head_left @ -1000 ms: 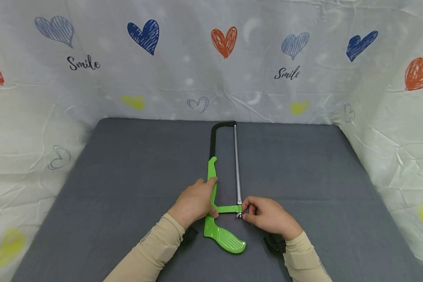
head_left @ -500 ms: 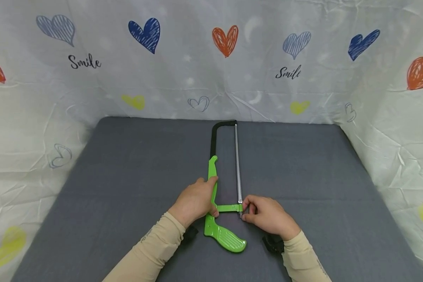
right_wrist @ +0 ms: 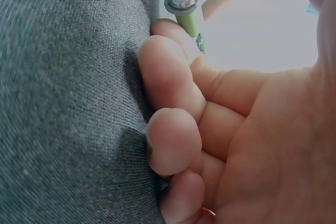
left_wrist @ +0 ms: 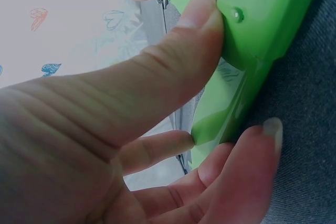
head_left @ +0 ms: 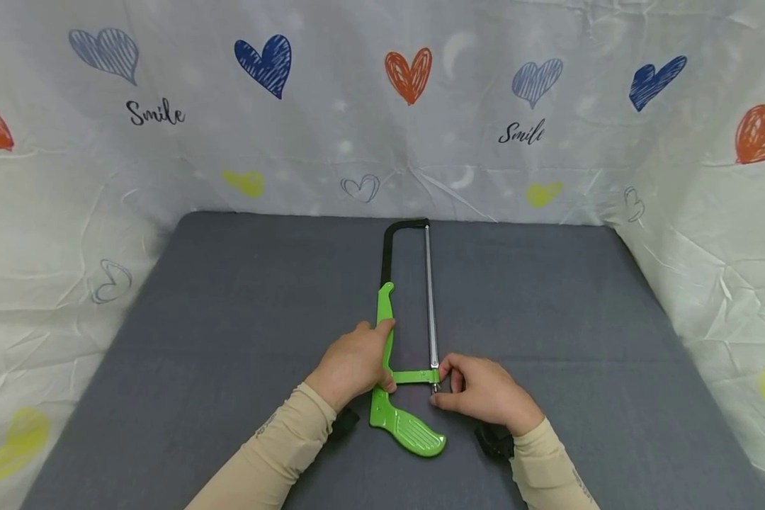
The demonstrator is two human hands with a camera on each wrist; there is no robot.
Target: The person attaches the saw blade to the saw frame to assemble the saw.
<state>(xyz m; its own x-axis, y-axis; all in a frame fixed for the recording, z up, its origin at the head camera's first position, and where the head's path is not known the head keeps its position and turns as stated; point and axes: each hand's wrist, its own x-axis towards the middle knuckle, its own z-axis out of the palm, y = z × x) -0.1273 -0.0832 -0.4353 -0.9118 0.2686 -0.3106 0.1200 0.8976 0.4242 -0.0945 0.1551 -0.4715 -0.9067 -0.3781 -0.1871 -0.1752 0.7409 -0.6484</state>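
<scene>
Hacksaw [head_left: 414, 377] blocks middle; tabletop [head_left: 548, 297] passable toward both side edges.

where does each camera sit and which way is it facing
Head: on the head, facing forward and down at the hacksaw; left grip, right grip, tan sleeves show.
Left wrist: on that wrist, facing the hacksaw and backdrop; left grip large, part of right grip.
Right wrist: on that wrist, facing the wing nut and gray cloth; right grip large.
Shared: hacksaw and backdrop, in head and left wrist.
</scene>
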